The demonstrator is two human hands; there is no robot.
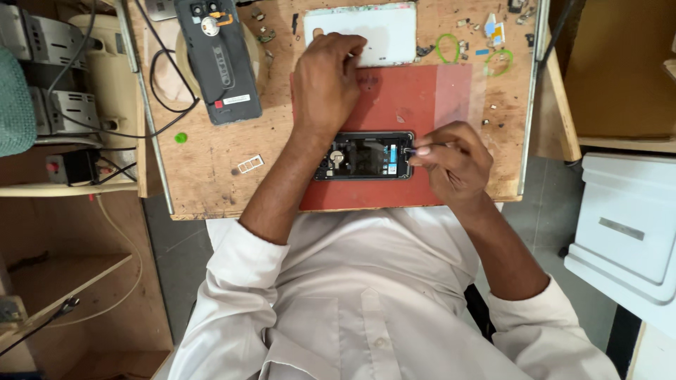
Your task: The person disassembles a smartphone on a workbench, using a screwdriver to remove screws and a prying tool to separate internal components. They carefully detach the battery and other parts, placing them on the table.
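An opened black phone (362,156) lies on a red mat (394,105) near the front edge of the wooden bench, its inner parts showing. My right hand (454,160) pinches a thin metal tool, probably tweezers, with its tip at the phone's right end. My left hand (325,81) reaches past the phone to the far edge of the mat. Its curled fingers rest on the near edge of a white phone back cover (377,28). Whether they hold a small part is hidden.
Another opened dark phone (218,60) lies at the back left beside black cables. A SIM tray (250,164), a green dot, green rings (446,48) and several small loose parts dot the bench (204,162). A white box (627,225) stands on the right.
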